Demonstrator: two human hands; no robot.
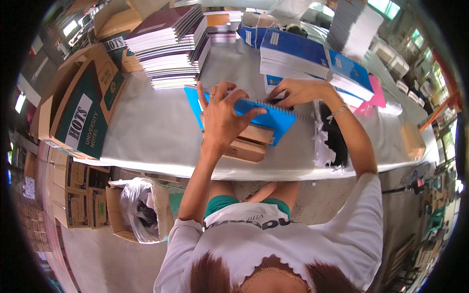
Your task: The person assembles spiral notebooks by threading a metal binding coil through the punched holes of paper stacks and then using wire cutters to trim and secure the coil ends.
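A blue notebook stands on edge, tilted, with a dark wire spiral along its top edge that runs out past the right corner. My left hand grips it, thumb on the front and fingers behind the spiral. Under and in front of the notebook lies a wooden block stand. My right hand bends down behind the spiral, its fingers closed near a small dark object that I cannot make out.
Notebook stacks stand behind: maroon-topped at left, blue-topped at right, a tall white one farther back. A green-brown carton is at the table's left. Right of my work lies a black piece with torn white edges.
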